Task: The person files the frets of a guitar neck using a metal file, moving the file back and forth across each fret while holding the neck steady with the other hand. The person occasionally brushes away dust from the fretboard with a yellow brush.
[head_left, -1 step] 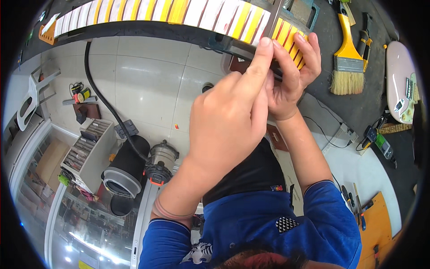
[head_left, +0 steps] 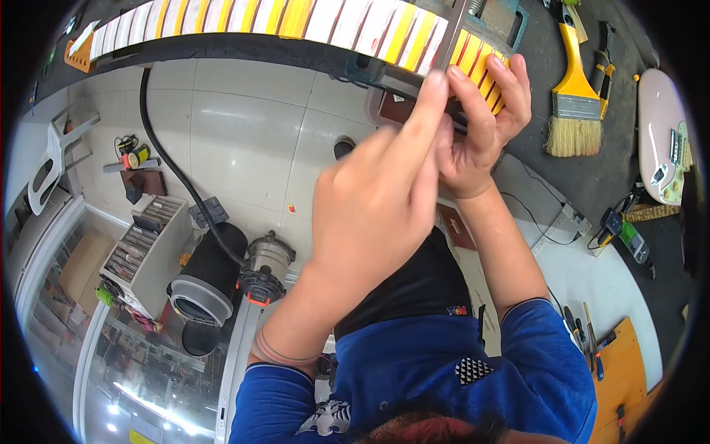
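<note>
A long fretboard [head_left: 347,26], covered in white and yellow tape strips with thin dark frets between them, runs across the top. Over it lies a narrow dark metal bar [head_left: 451,37] that looks like a file, roughly in line with the frets. My left hand [head_left: 377,189] is closed round the bar's near end, index finger stretched along it; whatever sits in the palm is hidden. Beside it my right hand [head_left: 484,122] curves its fingers over the yellow-taped part, the index fingertip against the bar. Its thumb is partly covered by my left hand.
On the dark bench to the right lie a yellow-handled brush [head_left: 575,96] and a pale pink guitar-like body [head_left: 658,133]. A metal vise [head_left: 510,22] stands behind the fretboard. Below left are a vacuum cleaner [head_left: 266,266] with a black hose [head_left: 166,166] and a white chair [head_left: 52,166].
My left hand has shifted slightly toward my body and is blurred by motion. The bar's near end has moved a little the same way. My right hand stays nearly in place.
</note>
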